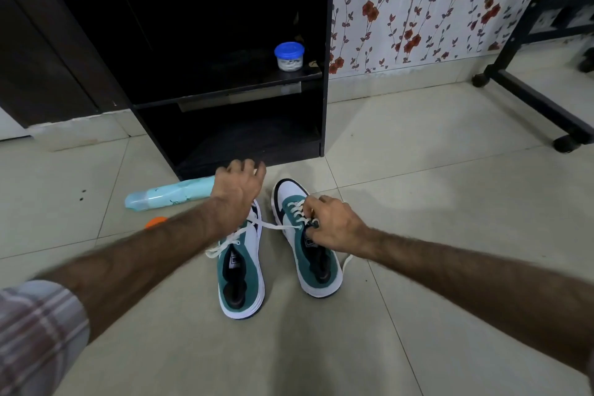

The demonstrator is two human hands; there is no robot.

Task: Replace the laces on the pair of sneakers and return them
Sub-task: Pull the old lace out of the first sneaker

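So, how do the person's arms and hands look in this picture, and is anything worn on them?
Both hands are bare: no gloves, rings or watch show on the left hand or the right hand. Both forearms are bare and hairy. On the left arm, a plaid sleeve in grey, white and dull red is rolled up near the elbow. No sleeve shows on the right arm within the frame.

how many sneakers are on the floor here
2. The left green-and-white sneaker lies under the left hand; the right green-and-white sneaker sits beside it, its white lace pinched by the right hand.
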